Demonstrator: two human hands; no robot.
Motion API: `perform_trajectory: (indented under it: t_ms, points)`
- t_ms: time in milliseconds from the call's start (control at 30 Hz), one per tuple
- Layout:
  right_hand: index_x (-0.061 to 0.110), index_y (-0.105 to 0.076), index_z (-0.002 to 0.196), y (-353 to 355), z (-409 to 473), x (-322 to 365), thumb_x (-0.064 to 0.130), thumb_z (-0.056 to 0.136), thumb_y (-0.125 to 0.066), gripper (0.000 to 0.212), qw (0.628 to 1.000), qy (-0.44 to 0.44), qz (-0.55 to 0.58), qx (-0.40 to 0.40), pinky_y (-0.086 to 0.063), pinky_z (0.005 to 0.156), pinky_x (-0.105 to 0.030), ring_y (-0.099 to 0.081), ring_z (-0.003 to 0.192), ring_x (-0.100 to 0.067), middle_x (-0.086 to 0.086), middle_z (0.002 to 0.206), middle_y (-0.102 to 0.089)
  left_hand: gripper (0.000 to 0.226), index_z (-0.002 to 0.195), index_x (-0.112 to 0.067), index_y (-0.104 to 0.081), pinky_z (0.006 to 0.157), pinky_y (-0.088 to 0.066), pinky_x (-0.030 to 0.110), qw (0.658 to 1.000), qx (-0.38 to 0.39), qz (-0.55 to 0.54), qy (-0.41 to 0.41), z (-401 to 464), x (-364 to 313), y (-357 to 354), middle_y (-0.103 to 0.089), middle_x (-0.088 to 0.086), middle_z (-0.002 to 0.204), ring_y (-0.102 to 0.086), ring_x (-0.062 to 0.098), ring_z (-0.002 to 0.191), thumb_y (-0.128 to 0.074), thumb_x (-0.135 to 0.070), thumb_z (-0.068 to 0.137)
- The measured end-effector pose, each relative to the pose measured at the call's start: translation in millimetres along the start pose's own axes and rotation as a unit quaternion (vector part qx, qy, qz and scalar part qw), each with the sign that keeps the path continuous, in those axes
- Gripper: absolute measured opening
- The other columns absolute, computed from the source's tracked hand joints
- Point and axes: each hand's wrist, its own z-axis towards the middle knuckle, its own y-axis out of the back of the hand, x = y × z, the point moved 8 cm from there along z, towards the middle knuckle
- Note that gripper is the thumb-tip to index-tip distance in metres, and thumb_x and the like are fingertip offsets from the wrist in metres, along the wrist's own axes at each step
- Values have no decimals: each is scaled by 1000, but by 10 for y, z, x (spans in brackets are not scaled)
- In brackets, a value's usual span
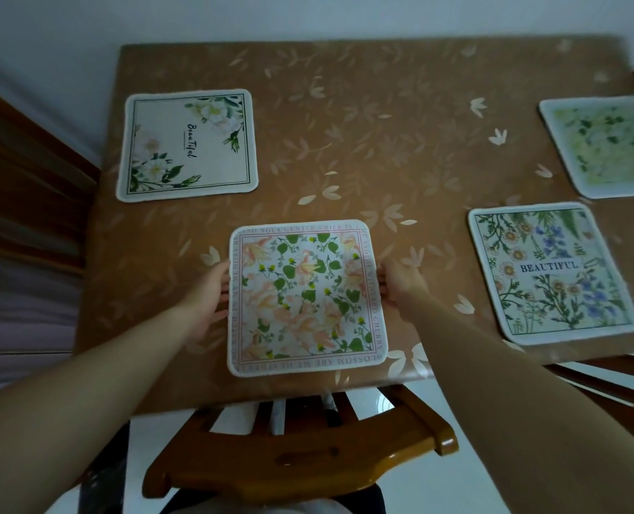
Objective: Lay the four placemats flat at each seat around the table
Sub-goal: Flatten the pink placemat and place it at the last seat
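Note:
A pink-and-green floral placemat (306,296) lies flat near the front edge of the brown table (363,142). My left hand (211,296) grips its left edge and my right hand (400,285) grips its right edge. A white placemat with green leaves and the word "Beautiful" (187,144) lies flat at the far left. Over on the right lies a daisy-and-blue-flower placemat (553,272), flat near the table's front edge. A pale green placemat (604,144) lies at the far right, partly cut off by the frame.
A wooden chair back (300,454) stands just in front of the table's near edge, below the held placemat. Another wooden chair (612,380) shows at the lower right. Dark wooden furniture (18,187) runs along the left side. A pale wall is behind the table.

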Motion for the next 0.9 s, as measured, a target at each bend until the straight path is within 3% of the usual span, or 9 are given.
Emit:
perform_trajectory:
  t_ms: [100, 200, 333, 633, 800, 900]
  points:
    - [14, -63, 75, -4, 49, 30, 30, 93, -52, 26, 1000, 0, 6, 15, -53, 66, -35, -63, 59, -19, -3, 67, -65, 43, 99, -26, -65, 87, -43, 43, 1000, -8, -11, 2, -1, 0, -11, -69, -2, 106, -61, 15, 101, -42, -61, 96]
    - [8, -69, 87, -4, 84, 50, 32, 91, -54, 28, 1000, 7, -3, 25, -53, 65, -33, -69, 65, -21, -8, 77, -72, 43, 99, -26, -66, 89, -44, 44, 1000, -16, -18, 2, 8, 12, -12, -69, -2, 106, -61, 16, 102, -44, -62, 93]
    - [11, -65, 79, -3, 120, 55, 30, 88, -54, 24, 999, 10, 3, 35, -54, 67, -35, -66, 59, -18, -3, 67, -70, 45, 100, -28, -67, 92, -45, 45, 999, -23, -31, -5, -1, -9, -7, -70, -4, 108, -61, 15, 103, -48, -66, 84]
    - [11, -61, 77, 11, 159, 66, 30, 89, -50, 24, 999, 17, -13, 34, -52, 66, -35, -64, 60, -19, -3, 64, -65, 33, 101, -33, -65, 89, -45, 43, 1000, -15, -17, -9, -47, -59, -54, -67, -9, 109, -59, 11, 103, -43, -58, 98]
    - [9, -63, 90, 20, 158, 57, 31, 91, -50, 25, 999, 16, -20, 33, -51, 65, -33, -65, 65, -20, -6, 75, -68, 33, 100, -35, -65, 95, -43, 46, 1000, -5, -10, -8, -54, -51, -70, -66, -10, 110, -58, 10, 104, -43, -59, 97]
    - [17, -55, 113, 17, 151, 13, 32, 94, -50, 25, 999, 5, -24, 34, -54, 66, -35, -70, 77, -24, -13, 96, -72, 32, 104, -37, -65, 95, -43, 47, 1000, 5, -3, -5, -68, -22, -87, -67, -10, 111, -58, 10, 106, -43, -60, 97]
